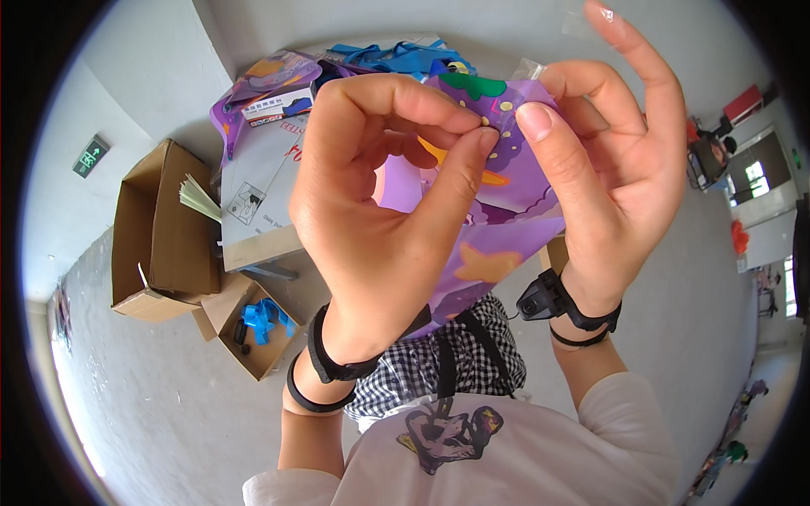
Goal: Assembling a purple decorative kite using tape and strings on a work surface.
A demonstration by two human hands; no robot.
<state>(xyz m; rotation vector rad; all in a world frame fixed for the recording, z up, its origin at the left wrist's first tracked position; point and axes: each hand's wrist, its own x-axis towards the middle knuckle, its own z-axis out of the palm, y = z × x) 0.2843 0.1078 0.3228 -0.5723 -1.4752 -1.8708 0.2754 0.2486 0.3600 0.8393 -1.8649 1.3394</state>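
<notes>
A purple printed sheet (489,261) with orange stars, pale dots and a green patch hangs in front of me, raised over my lap. The thumb and index finger of my right hand (620,169) pinch its upper right edge, while another finger stretches upward. My left hand (380,194) is closed in a pinch before the upper part of the sheet; whatever lies between its fingertips is too small to make out. A clear strip (529,69) sticks up at the sheet's top edge. Another bit of clear film (582,18) shows by the raised right fingertip.
Beyond my hands stands a table with a grey-white printed board (266,202), a small white-and-blue box (274,108), purple printed pieces (274,74) and blue straps (388,57). Cardboard boxes (181,228) stand at the left; a lower open box (245,337) holds blue material (266,319).
</notes>
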